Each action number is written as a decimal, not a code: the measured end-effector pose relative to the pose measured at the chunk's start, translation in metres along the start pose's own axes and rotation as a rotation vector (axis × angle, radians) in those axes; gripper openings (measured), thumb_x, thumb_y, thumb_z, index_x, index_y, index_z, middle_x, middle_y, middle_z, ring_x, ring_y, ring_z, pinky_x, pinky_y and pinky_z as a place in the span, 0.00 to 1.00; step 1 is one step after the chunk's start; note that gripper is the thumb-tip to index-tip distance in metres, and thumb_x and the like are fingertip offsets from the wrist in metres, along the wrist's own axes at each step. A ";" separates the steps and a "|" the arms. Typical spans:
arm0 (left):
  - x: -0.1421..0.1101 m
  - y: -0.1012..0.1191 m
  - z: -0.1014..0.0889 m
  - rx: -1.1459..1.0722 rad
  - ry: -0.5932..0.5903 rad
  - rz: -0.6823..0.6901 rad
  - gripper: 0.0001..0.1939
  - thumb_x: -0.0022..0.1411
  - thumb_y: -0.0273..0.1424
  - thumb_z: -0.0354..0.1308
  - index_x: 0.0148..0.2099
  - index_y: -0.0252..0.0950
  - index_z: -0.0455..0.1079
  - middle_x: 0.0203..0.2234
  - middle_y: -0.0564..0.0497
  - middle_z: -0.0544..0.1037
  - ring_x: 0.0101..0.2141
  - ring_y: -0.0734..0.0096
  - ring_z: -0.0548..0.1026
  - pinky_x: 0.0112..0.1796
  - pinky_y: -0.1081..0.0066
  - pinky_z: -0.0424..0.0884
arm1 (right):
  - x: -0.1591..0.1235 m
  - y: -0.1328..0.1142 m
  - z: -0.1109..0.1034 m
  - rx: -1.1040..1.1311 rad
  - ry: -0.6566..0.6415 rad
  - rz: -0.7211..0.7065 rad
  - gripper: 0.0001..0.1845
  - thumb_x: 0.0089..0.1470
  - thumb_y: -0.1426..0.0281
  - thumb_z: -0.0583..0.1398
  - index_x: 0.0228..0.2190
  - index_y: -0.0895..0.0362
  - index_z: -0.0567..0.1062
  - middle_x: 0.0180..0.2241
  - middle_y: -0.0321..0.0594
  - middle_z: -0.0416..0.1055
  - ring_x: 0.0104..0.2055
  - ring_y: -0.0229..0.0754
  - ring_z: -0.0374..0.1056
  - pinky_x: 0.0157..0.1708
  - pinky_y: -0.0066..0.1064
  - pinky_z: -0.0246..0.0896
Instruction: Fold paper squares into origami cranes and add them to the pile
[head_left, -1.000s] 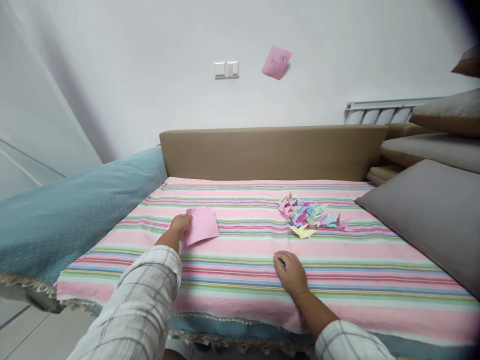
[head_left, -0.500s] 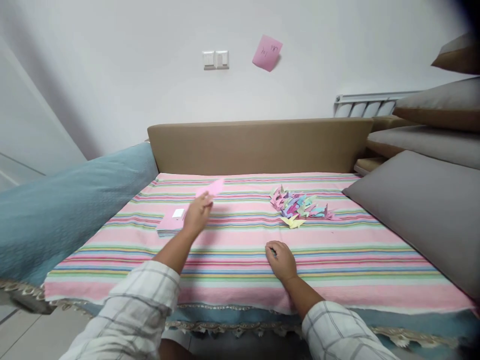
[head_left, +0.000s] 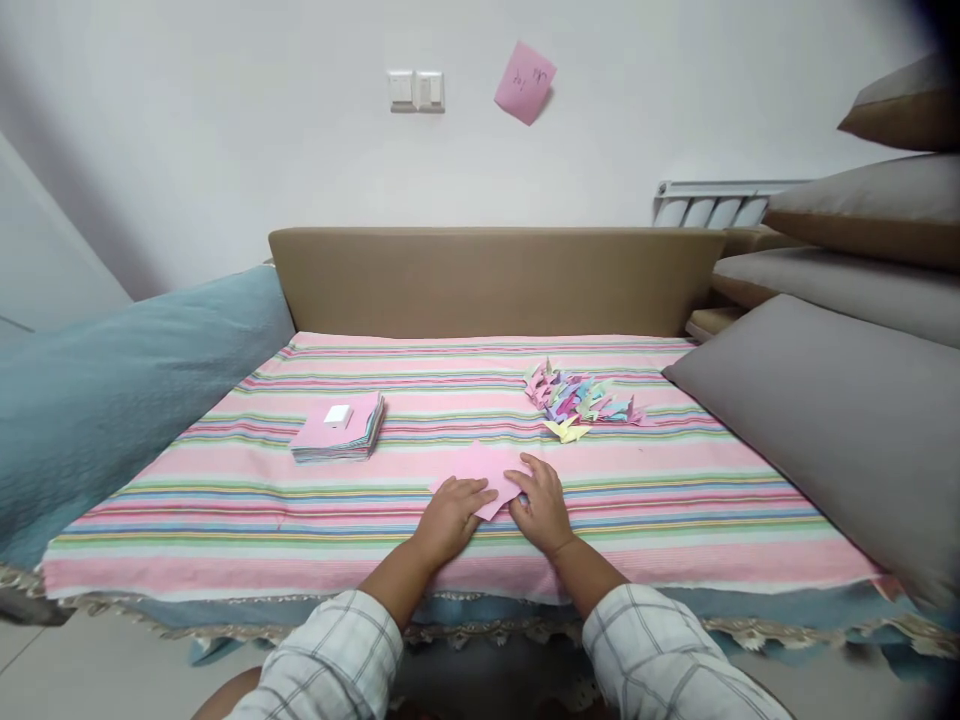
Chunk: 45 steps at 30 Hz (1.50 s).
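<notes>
A square sheet of pink paper [head_left: 480,462] lies between my two hands, turned so one corner points away from me. My left hand [head_left: 450,520] has its fingers over the left side of the sheet and holds it there. At the right corner, my right hand [head_left: 544,508] grips the paper with fingers bent and thumb near the edge. Beyond my left hand sits a stack of coloured paper [head_left: 315,430] with a small white block [head_left: 338,416] on top. Several folded paper birds [head_left: 574,398] are heaped beyond my right hand, a yellow one [head_left: 568,431] nearest.
A striped cloth [head_left: 225,510] covers the seat, with a brown backrest [head_left: 495,285] behind it. Grey cushions [head_left: 832,420] are piled at the right, and a blue armrest [head_left: 150,380] is at the left. A pink note [head_left: 526,83] hangs on the wall beside switches [head_left: 416,91].
My left hand has brought the pink sheet from near the stack down to the middle front. My right hand, a loose fist before, now holds the sheet's right corner. The view has shifted slightly.
</notes>
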<state>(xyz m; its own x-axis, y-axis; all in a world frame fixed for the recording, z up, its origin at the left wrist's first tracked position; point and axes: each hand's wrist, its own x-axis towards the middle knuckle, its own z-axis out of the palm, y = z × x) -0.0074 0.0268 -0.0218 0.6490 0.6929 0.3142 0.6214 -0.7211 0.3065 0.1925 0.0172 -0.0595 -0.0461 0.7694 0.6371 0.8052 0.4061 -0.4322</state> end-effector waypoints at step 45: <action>-0.016 -0.042 -0.011 -0.014 0.331 -0.407 0.13 0.55 0.36 0.57 0.21 0.38 0.64 0.36 0.47 0.77 0.45 0.61 0.71 0.45 0.61 0.64 | 0.005 0.029 -0.017 0.057 -0.134 0.215 0.15 0.54 0.60 0.55 0.20 0.55 0.67 0.41 0.44 0.68 0.46 0.47 0.61 0.48 0.41 0.56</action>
<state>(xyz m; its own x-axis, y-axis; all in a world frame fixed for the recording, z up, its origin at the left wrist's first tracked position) -0.0486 0.0463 -0.0292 0.1812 0.8829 0.4332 0.7870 -0.3943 0.4745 0.2257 0.0243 -0.0586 0.0415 0.8978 0.4385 0.7706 0.2506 -0.5860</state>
